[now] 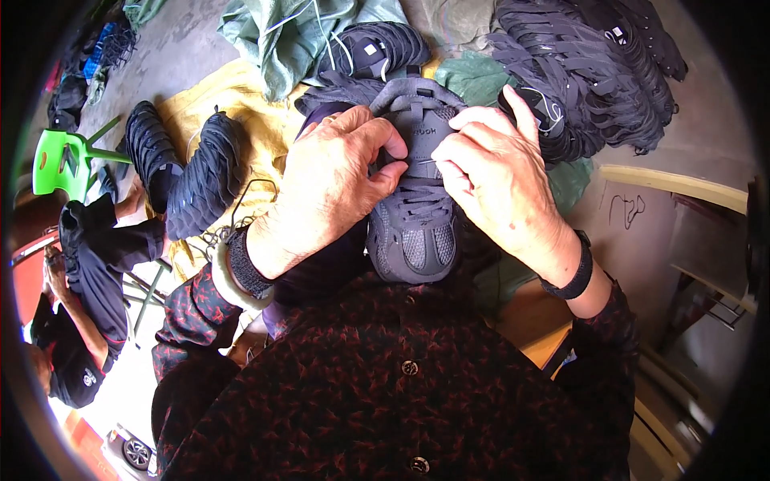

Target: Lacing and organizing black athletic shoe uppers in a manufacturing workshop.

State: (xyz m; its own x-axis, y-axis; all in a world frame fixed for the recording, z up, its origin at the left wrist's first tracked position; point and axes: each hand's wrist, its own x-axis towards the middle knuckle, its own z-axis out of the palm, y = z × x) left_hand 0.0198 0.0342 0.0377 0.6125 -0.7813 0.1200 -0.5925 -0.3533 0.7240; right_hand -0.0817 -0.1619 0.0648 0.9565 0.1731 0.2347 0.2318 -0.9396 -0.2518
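A dark grey shoe upper (417, 240) lies in front of my body, toe toward me, with its tongue (419, 132) between my hands. Flat dark shoelaces (423, 207) cross its lower part. At the left edge of the lacing is my left hand (337, 172), thumb and forefinger curled together. My right hand (499, 180) is pinched at the opposite edge, and a thin pale strand shows by its fingertips. The fingers hide what each hand grips.
Nested stacks of dark shoe uppers lie at left (204, 172) and far right (581, 76). Yellow sacking (257, 120) and green sacking (277, 36) spread beyond my hands. A green plastic chair (60, 164) and a seated person (76, 353) are at the left.
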